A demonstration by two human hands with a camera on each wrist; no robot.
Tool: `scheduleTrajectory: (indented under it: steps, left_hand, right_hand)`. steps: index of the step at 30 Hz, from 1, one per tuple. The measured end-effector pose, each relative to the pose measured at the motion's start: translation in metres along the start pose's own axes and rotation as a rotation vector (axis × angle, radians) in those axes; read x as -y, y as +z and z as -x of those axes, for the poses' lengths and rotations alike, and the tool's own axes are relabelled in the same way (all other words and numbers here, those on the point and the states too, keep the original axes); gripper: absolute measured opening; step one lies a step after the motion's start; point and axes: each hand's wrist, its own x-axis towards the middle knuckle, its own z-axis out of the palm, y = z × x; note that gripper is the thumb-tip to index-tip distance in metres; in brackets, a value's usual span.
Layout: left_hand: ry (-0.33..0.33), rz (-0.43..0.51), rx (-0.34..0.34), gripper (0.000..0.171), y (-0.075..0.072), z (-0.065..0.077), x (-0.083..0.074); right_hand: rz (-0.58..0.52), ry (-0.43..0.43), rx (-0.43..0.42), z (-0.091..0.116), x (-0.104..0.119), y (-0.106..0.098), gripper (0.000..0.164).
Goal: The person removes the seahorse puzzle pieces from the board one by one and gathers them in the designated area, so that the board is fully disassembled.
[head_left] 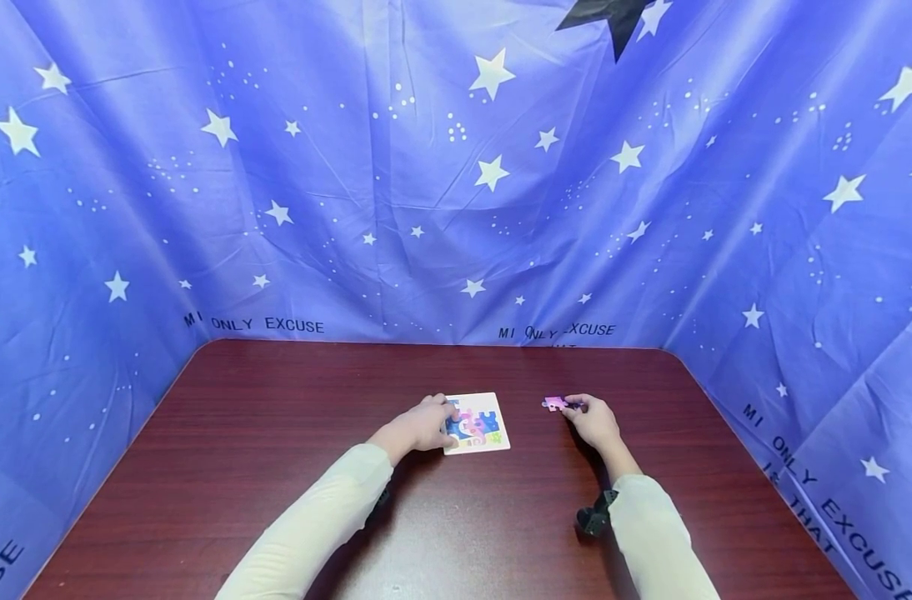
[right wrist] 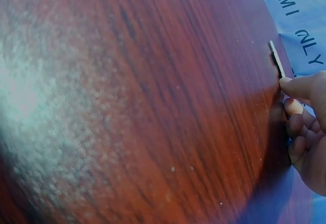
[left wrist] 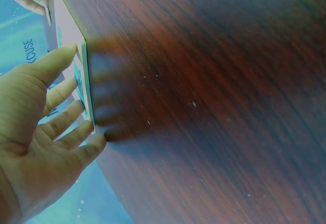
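A small square jigsaw board (head_left: 504, 432) with a pale rim lies near the middle of the table. Blue pieces and a pink figure fill part of it, and pale base shows towards its far side. My left hand (head_left: 424, 425) rests at the board's left edge, its fingers spread and fingertips on the rim in the left wrist view. To the right of the board, my right hand (head_left: 595, 423) pinches a pink and purple jigsaw piece (head_left: 553, 404) between thumb and fingers. The right wrist view shows that piece (right wrist: 276, 60) edge-on, low over the tabletop.
A dark red wood-grain table (head_left: 276, 467) lies under both hands. Blue cloth with white stars (head_left: 426, 200) hangs behind it and along both sides. A black wrist device (head_left: 595, 515) sits by the right sleeve.
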Motion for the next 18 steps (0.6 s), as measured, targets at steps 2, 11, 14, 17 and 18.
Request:
scheduleTrajectory:
  steps: [2, 11, 14, 17, 18]
  left_hand:
    - [0.001, 0.008, -0.002, 0.037, 0.0002, 0.0001, 0.0002]
    - [0.003, 0.015, -0.006, 0.038, 0.0011, 0.0, 0.0011]
    - [0.0, 0.015, -0.002, 0.038, 0.0007, 0.0005, 0.0007]
    - [-0.003, 0.011, 0.005, 0.039, 0.0004, 0.0011, 0.0002]
    - [-0.003, 0.006, 0.007, 0.039, 0.0003, 0.0013, 0.0]
  right_hand:
    - [0.007, 0.0, -0.002, 0.0003, 0.0002, 0.0003, 0.031]
    - [0.02, 0.008, -0.007, -0.0001, 0.0008, 0.0011, 0.032]
    - [0.017, 0.008, -0.015, -0.0003, 0.0011, 0.0016, 0.032]
    - [0.013, 0.008, -0.026, 0.0004, 0.002, 0.0021, 0.032]
    - [0.014, 0.008, -0.03, 0.0007, 0.0022, 0.0021, 0.032]
